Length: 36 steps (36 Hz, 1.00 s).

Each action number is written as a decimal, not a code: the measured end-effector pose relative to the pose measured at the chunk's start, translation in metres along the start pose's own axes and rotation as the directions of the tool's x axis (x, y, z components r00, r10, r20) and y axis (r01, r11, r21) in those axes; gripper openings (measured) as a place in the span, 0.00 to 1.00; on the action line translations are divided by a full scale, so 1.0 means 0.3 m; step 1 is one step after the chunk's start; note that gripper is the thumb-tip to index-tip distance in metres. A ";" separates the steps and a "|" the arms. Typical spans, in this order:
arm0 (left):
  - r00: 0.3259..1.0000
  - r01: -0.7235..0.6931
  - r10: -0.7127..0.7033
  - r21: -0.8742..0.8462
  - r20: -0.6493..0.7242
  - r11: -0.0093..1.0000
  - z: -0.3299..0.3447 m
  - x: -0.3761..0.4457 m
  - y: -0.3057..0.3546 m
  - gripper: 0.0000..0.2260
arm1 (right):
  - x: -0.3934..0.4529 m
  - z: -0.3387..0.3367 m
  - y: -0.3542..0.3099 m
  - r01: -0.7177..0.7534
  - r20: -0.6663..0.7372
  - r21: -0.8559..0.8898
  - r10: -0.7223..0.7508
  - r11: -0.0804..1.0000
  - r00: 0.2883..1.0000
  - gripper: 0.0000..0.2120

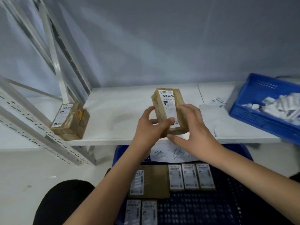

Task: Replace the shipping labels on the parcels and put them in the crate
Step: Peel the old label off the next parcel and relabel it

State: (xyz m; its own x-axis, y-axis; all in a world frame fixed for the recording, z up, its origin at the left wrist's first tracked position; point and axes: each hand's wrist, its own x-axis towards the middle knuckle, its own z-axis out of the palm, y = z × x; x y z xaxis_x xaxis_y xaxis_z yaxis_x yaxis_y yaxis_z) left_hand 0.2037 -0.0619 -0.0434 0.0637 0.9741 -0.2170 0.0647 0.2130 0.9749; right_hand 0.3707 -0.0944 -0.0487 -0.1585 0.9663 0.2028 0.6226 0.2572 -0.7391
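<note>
Grey walls back a white tabletop (123, 111) across mid-frame, with a white slotted metal rack (24, 111) at left. Lower centre sits a dark blue plastic crate (227, 200) holding labelled parcels; another blue crate of peeled labels (253, 111) is at right. At centre, the small brown taped cardboard parcel (168, 109) is held above the tabletop: left hand (151, 125) grips its near end, right hand (193, 127) pinches its side. It looks light, stiff and tape-slick; hold by the long edges

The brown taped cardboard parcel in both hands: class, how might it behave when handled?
The brown taped cardboard parcel probably stays stiff: its edges look square. Likely light, since the left hand and right hand hold it loosely. Glossy tape may be slippery.
</note>
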 end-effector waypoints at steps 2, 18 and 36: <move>1.000 0.010 -0.010 -0.035 0.014 0.999 0.057 -0.017 0.001 0.33 | -0.036 -0.042 0.026 -0.024 0.017 0.027 0.023 0.999 1.000 0.41; 0.907 0.246 -0.277 0.134 0.318 0.960 0.125 0.093 -0.170 0.28 | 0.006 -0.180 0.363 -0.527 0.166 0.501 0.522 0.686 0.837 0.23; 0.871 0.315 -0.344 0.139 0.351 0.939 0.158 0.144 -0.220 0.14 | 0.030 -0.118 0.437 -0.607 0.282 0.499 0.547 0.618 0.788 0.08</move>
State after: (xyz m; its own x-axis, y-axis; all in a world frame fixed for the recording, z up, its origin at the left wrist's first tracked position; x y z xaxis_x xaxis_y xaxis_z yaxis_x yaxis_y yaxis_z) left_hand 0.2494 -0.0376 -0.1194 0.3824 0.7488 -0.5414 0.2191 0.4957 0.8404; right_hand 0.4781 -0.0524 -0.1211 -0.0011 0.9050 -0.4255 0.0984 -0.4233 -0.9006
